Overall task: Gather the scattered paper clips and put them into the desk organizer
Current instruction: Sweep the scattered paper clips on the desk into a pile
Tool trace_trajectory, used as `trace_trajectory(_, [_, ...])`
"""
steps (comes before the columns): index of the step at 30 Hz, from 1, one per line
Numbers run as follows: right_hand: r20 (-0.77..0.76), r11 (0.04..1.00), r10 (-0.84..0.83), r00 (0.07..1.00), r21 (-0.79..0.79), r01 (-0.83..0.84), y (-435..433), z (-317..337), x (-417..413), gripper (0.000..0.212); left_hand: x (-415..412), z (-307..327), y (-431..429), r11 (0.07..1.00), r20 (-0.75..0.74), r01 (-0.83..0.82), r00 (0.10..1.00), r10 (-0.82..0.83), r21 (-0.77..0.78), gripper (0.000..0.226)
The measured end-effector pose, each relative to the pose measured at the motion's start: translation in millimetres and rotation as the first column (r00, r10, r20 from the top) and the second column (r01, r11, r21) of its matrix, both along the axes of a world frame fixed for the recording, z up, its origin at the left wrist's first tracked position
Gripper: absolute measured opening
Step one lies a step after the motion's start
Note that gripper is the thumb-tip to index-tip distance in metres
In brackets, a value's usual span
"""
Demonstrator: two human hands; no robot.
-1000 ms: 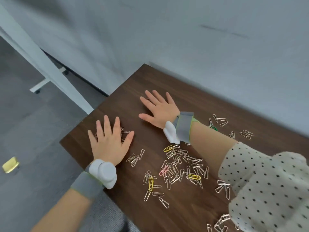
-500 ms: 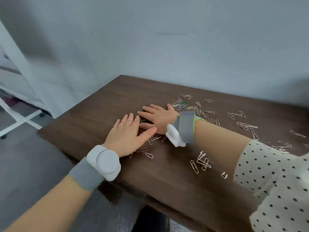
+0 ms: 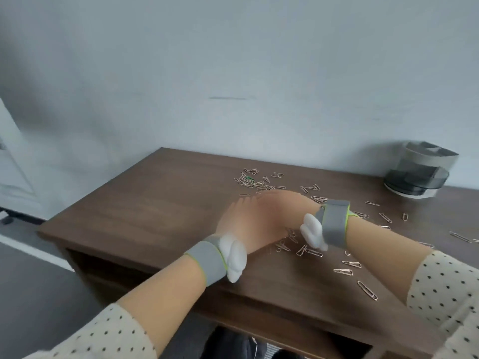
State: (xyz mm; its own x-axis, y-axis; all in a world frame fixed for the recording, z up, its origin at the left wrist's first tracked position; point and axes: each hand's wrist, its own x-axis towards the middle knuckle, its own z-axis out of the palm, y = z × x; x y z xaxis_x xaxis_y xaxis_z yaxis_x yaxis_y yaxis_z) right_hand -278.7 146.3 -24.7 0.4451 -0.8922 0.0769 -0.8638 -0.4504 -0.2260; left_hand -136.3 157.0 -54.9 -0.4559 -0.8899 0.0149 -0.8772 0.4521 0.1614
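Several metal paper clips lie scattered over the dark wooden desk (image 3: 155,198): a cluster (image 3: 248,180) behind my hands, some (image 3: 309,251) right under my wrists, and others (image 3: 367,290) towards the front right. My left hand (image 3: 239,224) and my right hand (image 3: 283,207) are pressed together at the desk's middle, both blurred. The left hand's fingers are stretched out on the wood. The right hand arches against it, its fingers hidden. The grey and white desk organizer (image 3: 420,174) stands at the back right, by the wall.
A pale wall runs along the desk's far edge. The desk's left and front edges drop to a grey floor. A white furniture frame (image 3: 10,161) stands at the far left. Both wrists wear grey bands with white trackers.
My hands have slid from apart and flat on the desk to pressed together, sweeping clips towards the middle. The view has lifted and turned right, bringing the organizer into sight.
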Motion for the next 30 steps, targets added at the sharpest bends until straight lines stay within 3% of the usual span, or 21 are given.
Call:
trace_trajectory(6, [0.159,0.983,-0.145,0.977,-0.089,0.161,-58,9,-30,0.029,-18,20,-61,0.994,-0.388,0.07,0.921,-0.032,0.083,0.083])
trace_trajectory(8, [0.154,0.977,-0.19,0.97,-0.072,0.203,-84,6,-32,0.034,-15,24,-93,0.997,-0.428,0.022,0.904,0.014,0.079,0.073])
trace_trajectory(12, [0.058,0.967,-0.256,0.965,0.025,0.255,-122,-7,-28,0.047,-15,21,-153,0.998,-0.18,-0.047,0.982,0.052,0.034,0.06])
trace_trajectory(16, [-0.044,0.974,-0.206,0.978,0.084,0.209,-127,-17,-29,0.051,-28,15,-174,0.994,-0.019,0.05,0.999,-0.049,0.093,0.055])
trace_trajectory(19, [0.004,0.975,-0.191,0.982,0.119,0.189,-114,-19,-37,0.048,-33,9,-165,0.987,-0.022,0.133,0.991,-0.131,0.095,0.052])
trace_trajectory(22, [0.017,0.97,-0.208,0.978,0.128,0.205,-87,-20,-43,0.046,-36,2,-133,0.98,-0.066,0.18,0.982,-0.174,0.086,0.063])
trace_trajectory(25, [-0.062,0.963,-0.226,0.972,0.136,0.233,-60,-20,-43,0.049,-41,-1,-98,0.978,-0.038,0.2,0.979,-0.199,0.051,0.076])
trace_trajectory(30, [-0.081,0.944,-0.256,0.963,0.192,0.267,-15,-19,-53,0.045,-54,5,-52,0.958,-0.054,0.274,0.961,-0.27,0.089,0.073])
